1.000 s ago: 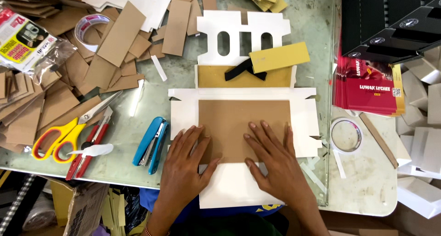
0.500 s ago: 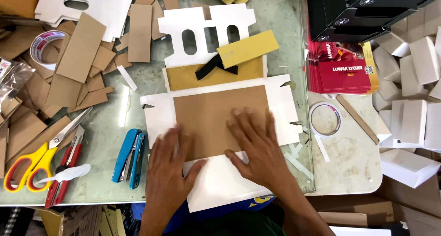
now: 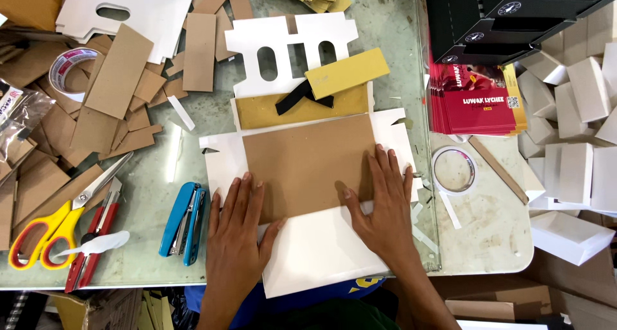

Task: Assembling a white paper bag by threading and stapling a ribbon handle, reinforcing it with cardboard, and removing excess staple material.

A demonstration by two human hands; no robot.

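Panel: flat rectangular brown cardboard panel (image 3: 308, 166), plain and matte, lying on a white die-cut card sheet (image 3: 321, 253) on the glass-topped table (image 3: 193, 118).
Left hand (image 3: 236, 230): fingers spread flat on the panel's lower left corner, holding nothing.
Right hand (image 3: 384, 205): fingers splayed flat along the panel's right edge, pressing down.
Stapler: blue metal stapler (image 3: 183, 222) just left of the panel.
Tape: clear tape ring (image 3: 454, 170) right of the panel.

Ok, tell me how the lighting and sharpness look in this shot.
Head view: even overhead light, soft shadows under both hands; a pale streak of glare lies on the glass tabletop left of the brown card; the left hand, right hand and card edges are sharp, no motion blur; straight edges bow slightly towards the frame's corners.
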